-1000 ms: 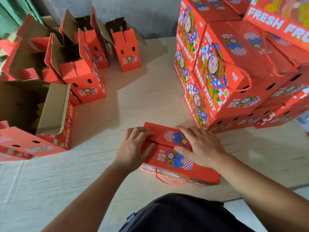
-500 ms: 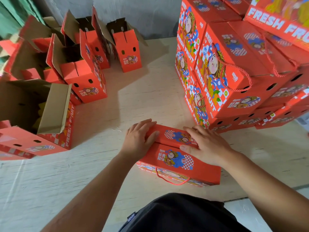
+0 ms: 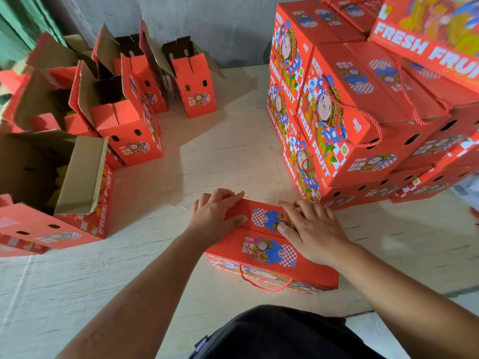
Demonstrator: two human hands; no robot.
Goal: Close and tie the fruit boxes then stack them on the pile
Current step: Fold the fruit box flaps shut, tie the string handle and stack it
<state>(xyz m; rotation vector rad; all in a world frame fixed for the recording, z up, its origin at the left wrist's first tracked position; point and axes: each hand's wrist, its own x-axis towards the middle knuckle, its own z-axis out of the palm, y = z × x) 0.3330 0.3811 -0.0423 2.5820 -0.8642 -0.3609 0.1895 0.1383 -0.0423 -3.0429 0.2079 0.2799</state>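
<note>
At about nine o'clock, well apart from the work, stand the open boxes (image 3: 129,130), flaps up and not yet closed. The left hand (image 3: 216,216) lies flat on the left end of the fruit box (image 3: 272,252), fingers straight and pressing the top flap, thumb along the flap seam; it grasps nothing. The box sits on the floor (image 3: 220,156) straight in front of the person at twelve o'clock, its long axis running from ten o'clock towards four o'clock, the red cord handle (image 3: 264,286) hanging on the near side at six o'clock. The right hand (image 3: 311,229) rests on the right half of the top, fingers spread and straight, pointing to ten o'clock, likewise pressing rather than gripping. The pile (image 3: 363,120) rises at about two o'clock, just beyond the right hand, so that hand is the nearer for lifting the box across; I judge the flaps are being seated before tying.
</note>
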